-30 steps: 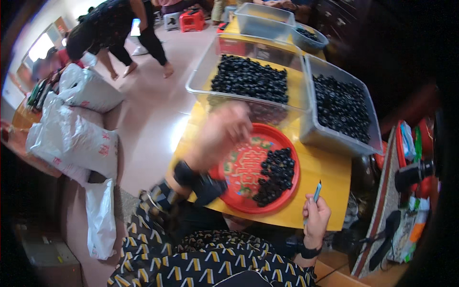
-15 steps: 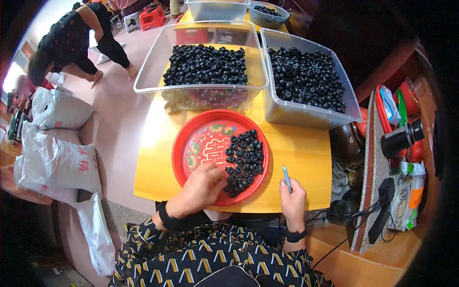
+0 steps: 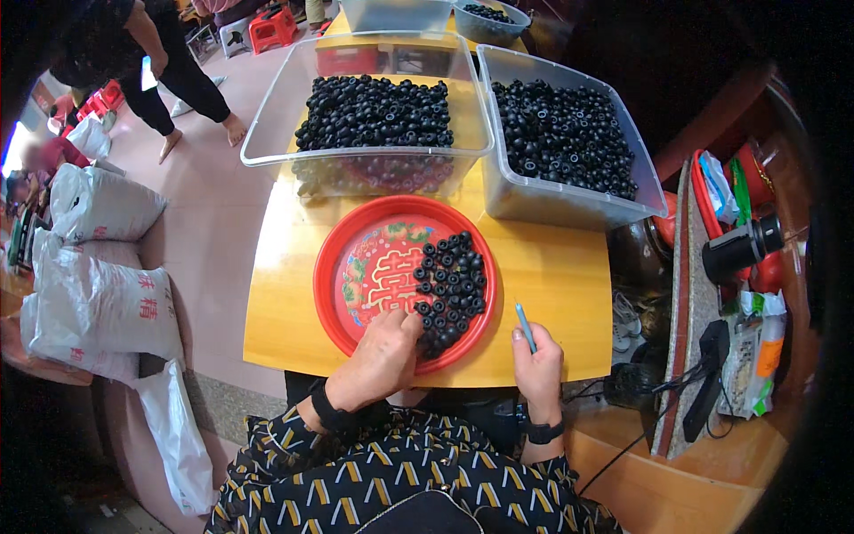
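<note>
Your left hand [image 3: 382, 349], fingers bunched, is at the black pieces [image 3: 455, 288] in the red tray [image 3: 327, 285], centre frame; whether it pinches one, I cannot tell. Your right hand [image 3: 538, 363] pinches a slim blue tool [image 3: 525, 326].

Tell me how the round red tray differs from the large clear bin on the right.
The red tray is round and opaque; the right bin is boxy and see-through. The red tray is shallow, the right bin deep. The red tray holds far fewer black pieces than the right bin. Both stand on the yellow table.
</note>
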`<control>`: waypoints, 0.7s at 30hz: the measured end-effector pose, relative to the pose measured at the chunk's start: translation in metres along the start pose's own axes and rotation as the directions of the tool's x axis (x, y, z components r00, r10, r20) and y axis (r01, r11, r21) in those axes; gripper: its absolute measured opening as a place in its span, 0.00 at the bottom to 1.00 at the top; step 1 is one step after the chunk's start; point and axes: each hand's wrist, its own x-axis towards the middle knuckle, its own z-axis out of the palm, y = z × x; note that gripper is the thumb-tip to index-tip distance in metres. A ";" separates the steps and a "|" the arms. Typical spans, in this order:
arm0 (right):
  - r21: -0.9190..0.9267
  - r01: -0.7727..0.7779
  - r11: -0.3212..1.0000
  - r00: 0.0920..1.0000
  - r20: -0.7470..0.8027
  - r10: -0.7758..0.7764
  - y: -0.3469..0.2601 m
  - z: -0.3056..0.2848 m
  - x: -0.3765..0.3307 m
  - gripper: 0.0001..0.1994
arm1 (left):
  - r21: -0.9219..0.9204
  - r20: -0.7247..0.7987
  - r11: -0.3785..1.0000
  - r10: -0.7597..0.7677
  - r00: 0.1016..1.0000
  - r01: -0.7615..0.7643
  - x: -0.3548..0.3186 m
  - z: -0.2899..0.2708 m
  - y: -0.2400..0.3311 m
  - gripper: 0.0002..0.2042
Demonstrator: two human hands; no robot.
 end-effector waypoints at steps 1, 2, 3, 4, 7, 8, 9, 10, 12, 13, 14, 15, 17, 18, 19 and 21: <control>-0.003 0.000 1.000 1.000 -0.001 0.000 -0.001 0.000 0.000 0.07 | 0.001 0.008 1.000 -0.011 1.000 0.011 0.000 0.000 0.000 0.16; -0.005 -0.008 1.000 1.000 0.004 0.008 -0.002 0.000 0.000 0.07 | -0.002 0.008 1.000 -0.010 1.000 0.010 0.000 -0.002 0.001 0.16; -0.007 -0.017 1.000 1.000 0.009 0.017 -0.002 0.000 -0.001 0.07 | -0.101 -0.020 0.994 -0.036 0.999 0.033 -0.001 -0.008 0.005 0.14; -0.010 -0.015 1.000 1.000 0.010 0.015 -0.002 0.000 -0.001 0.07 | -0.199 -0.046 0.978 -0.065 0.997 0.054 -0.002 -0.013 0.008 0.13; 0.044 -0.017 0.999 1.000 0.001 0.017 -0.002 0.002 -0.001 0.08 | -0.889 0.157 0.376 -0.287 0.945 0.262 -0.010 -0.022 0.006 0.11; 0.106 -0.019 0.994 1.000 0.001 0.019 -0.006 0.002 -0.002 0.08 | -0.890 0.153 0.375 -0.292 0.944 0.260 -0.014 -0.024 0.002 0.11; 0.168 -0.020 0.986 1.000 0.002 0.020 -0.009 0.002 -0.003 0.09 | -0.966 0.173 0.140 -0.275 0.946 0.217 -0.019 -0.024 -0.004 0.10; 0.165 -0.023 0.986 1.000 0.005 0.022 -0.013 0.002 -0.006 0.09 | -0.980 0.191 -0.108 -0.250 0.949 0.169 -0.021 -0.024 -0.008 0.09; 0.170 -0.041 0.985 0.995 0.097 0.024 -0.022 0.003 -0.011 0.11 | -0.969 0.225 -0.157 -0.262 0.938 0.189 -0.022 -0.029 -0.008 0.10; 0.171 -0.040 0.985 0.994 0.105 0.022 -0.030 0.007 -0.014 0.11 | -0.955 0.223 -0.249 -0.251 0.942 0.160 -0.025 -0.030 -0.008 0.10; 0.146 0.052 0.988 0.988 0.135 -0.072 -0.040 0.013 -0.017 0.11 | -0.930 0.223 -0.342 -0.235 0.946 0.134 -0.027 -0.029 -0.008 0.09; 0.124 0.144 0.982 0.972 0.167 -0.164 -0.049 0.018 -0.020 0.11 | -0.930 0.223 -0.344 -0.238 0.946 0.132 -0.029 -0.028 -0.008 0.09; 0.095 0.174 0.980 0.951 0.243 -0.193 -0.063 0.023 -0.025 0.09 | -0.895 0.219 -0.426 -0.160 0.963 0.133 -0.034 -0.025 -0.010 0.09; 0.073 0.205 0.976 0.938 0.271 -0.217 -0.074 0.025 -0.027 0.09 | -0.894 0.219 -0.429 -0.161 0.962 0.132 -0.035 -0.023 -0.010 0.09; 0.093 0.247 0.964 0.917 0.300 -0.264 -0.082 0.027 -0.028 0.09 | -0.889 0.206 -0.442 -0.155 0.966 0.119 -0.036 -0.021 -0.009 0.09; 0.127 0.377 0.917 0.867 0.301 -0.398 -0.082 0.033 -0.027 0.09 | -0.885 0.191 -0.455 -0.153 0.970 0.103 -0.039 -0.020 -0.011 0.09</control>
